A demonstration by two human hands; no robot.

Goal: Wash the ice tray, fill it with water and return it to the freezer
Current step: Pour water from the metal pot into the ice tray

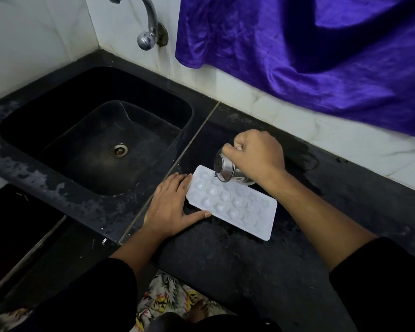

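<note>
Our right hand (256, 156) grips a tilted steel tumbler (225, 170), ice tray (235, 207) just beneath; our left hand (173, 207), fingers straight, touches the tray's end

Ice tray (233, 202) white glossy plastic; cup (225, 170) shiny steel; counter (249, 259) matt speckled stone.

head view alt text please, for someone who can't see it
A right hand tips a steel cup, pouring water into a white ice tray on a dark counter, while the left hand lies flat against the tray's end.
</note>
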